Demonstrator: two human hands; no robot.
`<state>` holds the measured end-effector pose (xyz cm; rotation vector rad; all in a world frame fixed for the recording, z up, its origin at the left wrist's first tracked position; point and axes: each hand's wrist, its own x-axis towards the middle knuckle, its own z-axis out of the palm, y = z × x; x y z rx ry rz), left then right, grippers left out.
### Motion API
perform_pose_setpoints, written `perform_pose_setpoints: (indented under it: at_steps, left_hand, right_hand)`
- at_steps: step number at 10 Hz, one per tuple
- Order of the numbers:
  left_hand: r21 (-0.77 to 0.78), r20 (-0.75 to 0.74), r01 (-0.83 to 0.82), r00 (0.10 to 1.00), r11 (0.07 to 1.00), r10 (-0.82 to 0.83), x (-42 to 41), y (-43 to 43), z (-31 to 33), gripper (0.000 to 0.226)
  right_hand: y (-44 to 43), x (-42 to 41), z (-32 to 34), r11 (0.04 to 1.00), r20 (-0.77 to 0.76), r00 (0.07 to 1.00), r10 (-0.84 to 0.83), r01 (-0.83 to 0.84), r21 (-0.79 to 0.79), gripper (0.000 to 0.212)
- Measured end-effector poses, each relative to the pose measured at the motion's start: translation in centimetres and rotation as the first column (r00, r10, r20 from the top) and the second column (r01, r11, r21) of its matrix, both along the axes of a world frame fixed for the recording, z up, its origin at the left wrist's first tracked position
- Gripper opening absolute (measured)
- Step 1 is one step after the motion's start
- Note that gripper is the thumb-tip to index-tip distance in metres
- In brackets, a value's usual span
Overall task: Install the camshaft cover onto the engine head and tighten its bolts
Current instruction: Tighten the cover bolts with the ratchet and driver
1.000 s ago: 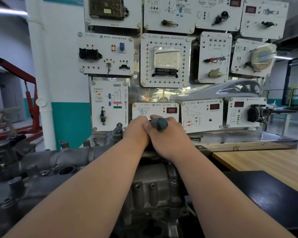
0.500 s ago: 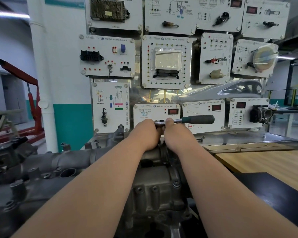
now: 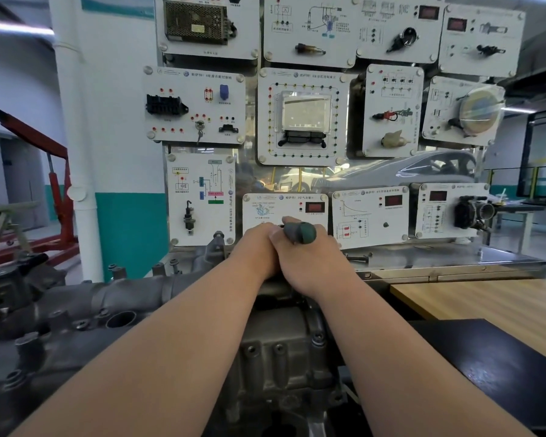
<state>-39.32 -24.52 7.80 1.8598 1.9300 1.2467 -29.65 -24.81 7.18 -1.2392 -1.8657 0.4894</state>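
The grey cast-metal camshaft cover (image 3: 276, 348) appears seated on the grey aluminium engine head (image 3: 76, 305). It lies below the hands and nearer than them, between the two forearms, and several bolt heads are visible on its near face.

At the cover's far end, the right hand (image 3: 309, 263) is closed round the steel ratchet wrench with a dark green rubber grip (image 3: 300, 233). The grip end now points back towards the wearer, above the knuckles. Half a second earlier the handle was laid out to the right of that hand. It has since been swung through a stroke, back to where it stood a second ago.

The left hand (image 3: 256, 252) is pressed against the left side of the right hand (its fingers are hidden, so it cannot be told whether the wrench head is held). The bolt beneath the hands is not visible. It is judged that a far-end bolt is being tightened by repeated ratchet strokes, and that the work is unfinished.

Just right of the right hand and slightly beyond it, a loose dark bolt (image 3: 358, 257) lies on the steel shelf (image 3: 454, 263). Beyond both hands stands the white instrument training board (image 3: 300, 118).
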Motion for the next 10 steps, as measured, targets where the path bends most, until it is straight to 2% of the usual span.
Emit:
perform_pose_setpoints:
  at_steps: [1, 2, 3, 5, 6, 7, 8, 9, 10]
  left_hand:
    - [-0.002, -0.183, -0.058, 0.982, 0.998, 0.056, -0.8, 1.7, 0.1, 0.028]
    - [-0.037, -0.205, -0.062, 0.977, 0.997, 0.053, -1.0, 2.3, 0.5, 0.018]
    - [-0.015, -0.223, -0.013, 0.975, 1.000, 0.010, -0.8, 1.7, 0.4, 0.031]
    - [-0.008, -0.176, 0.041, 0.984, 0.999, -0.042, -1.0, 2.0, 0.3, 0.035]
    - [0.036, -0.181, 0.005, 0.983, 0.999, 0.002, -0.9, 2.3, 0.1, 0.039]
    - [0.131, -0.149, -0.083, 0.984, 0.988, 0.102, -0.9, 2.2, 0.0, 0.029]
    - [0.193, -0.196, -0.054, 0.976, 0.980, 0.092, -1.0, 2.2, 0.0, 0.005]
    - [0.189, -0.252, -0.003, 0.966, 0.982, 0.051, -1.0, 2.0, 0.1, 0.018]
    - [0.174, -0.302, 0.038, 0.953, 0.984, 0.017, -1.2, 2.0, 0.2, 0.016]
  right_hand:
    - [0.4, -0.2, 0.1, 0.998, 0.043, 0.998, -0.056, 0.056, -0.006, 0.048]
    - [1.4, -0.2, 0.3, 0.990, 0.187, 0.973, -0.138, 0.142, -0.009, 0.049]
    - [2.5, 0.1, 0.5, 0.973, 0.172, 0.962, -0.214, 0.225, -0.049, 0.042]
    - [3.3, 0.3, 0.6, 0.975, 0.066, 0.981, -0.180, 0.187, -0.118, 0.045]
    - [3.1, 0.4, 0.4, 0.977, 0.041, 0.985, -0.168, 0.172, -0.129, 0.051]
    - [2.8, 0.2, 0.1, 0.976, 0.052, 0.982, -0.182, 0.187, -0.108, 0.054]
    - [2.4, 0.0, -0.1, 0.980, 0.112, 0.975, -0.189, 0.196, -0.047, 0.055]
    - [2.0, 0.1, -0.1, 0.981, 0.109, 0.975, -0.195, 0.196, 0.000, 0.059]
    - [1.7, 0.2, -0.3, 0.984, 0.119, 0.977, -0.175, 0.170, 0.047, 0.058]
